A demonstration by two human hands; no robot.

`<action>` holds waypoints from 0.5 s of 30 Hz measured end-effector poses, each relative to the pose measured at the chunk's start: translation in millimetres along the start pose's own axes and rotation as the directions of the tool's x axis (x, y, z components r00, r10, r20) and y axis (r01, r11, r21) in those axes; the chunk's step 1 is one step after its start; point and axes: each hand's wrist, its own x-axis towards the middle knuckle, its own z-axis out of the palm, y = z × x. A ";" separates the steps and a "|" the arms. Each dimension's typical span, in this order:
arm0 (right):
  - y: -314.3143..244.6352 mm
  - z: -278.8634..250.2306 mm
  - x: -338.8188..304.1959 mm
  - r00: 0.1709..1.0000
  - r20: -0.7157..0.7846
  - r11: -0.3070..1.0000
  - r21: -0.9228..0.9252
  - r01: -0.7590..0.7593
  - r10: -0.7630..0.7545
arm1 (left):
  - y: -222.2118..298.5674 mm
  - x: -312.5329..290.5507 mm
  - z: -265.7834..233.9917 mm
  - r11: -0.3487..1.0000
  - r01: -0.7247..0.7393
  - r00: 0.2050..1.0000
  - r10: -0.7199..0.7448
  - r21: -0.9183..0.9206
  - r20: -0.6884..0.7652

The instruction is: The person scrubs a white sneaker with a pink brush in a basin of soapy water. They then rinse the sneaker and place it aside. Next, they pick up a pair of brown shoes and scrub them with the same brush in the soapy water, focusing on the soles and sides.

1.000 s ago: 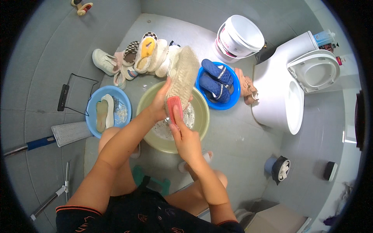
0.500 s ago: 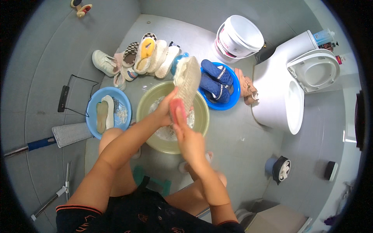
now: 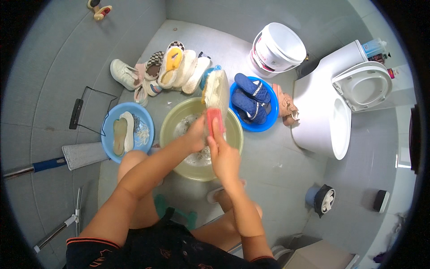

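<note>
Above a yellow-green basin (image 3: 238, 148) of sudsy water, my left hand (image 3: 195, 134) is closed round the near end of a cream, fluffy-lined slipper (image 3: 218, 92). The slipper is held up on its edge, its far end pointing away from me. My right hand (image 3: 225, 162) grips a pinkish-red scrubbing brush (image 3: 214, 121), the forefinger stretched along its back. The brush lies against the slipper's near part; its bristles are hidden. Part of my left fingers is hidden behind the slipper and brush.
Left, a light blue basin (image 3: 150, 139) holds insoles and laces. Several shoes (image 3: 172, 69) line the far left floor. Navy slippers (image 3: 251, 105) sit in a blue basin (image 3: 273, 117), near tan sandals (image 3: 285, 105), a white bucket (image 3: 277, 49) and a toilet (image 3: 313, 116). A mop (image 3: 83, 154) leans left.
The slipper has turned more upright, showing more of its fluffy inside edge. Both hands and the brush have shifted slightly, still on the slipper. The whole view has moved a little.
</note>
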 end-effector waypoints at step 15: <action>29.9 -10.9 36.0 0.990 -0.039 0.966 0.223 -0.127 0.139 | 12.4 -1.2 14.7 0.981 -0.002 0.957 0.058 -0.194 0.283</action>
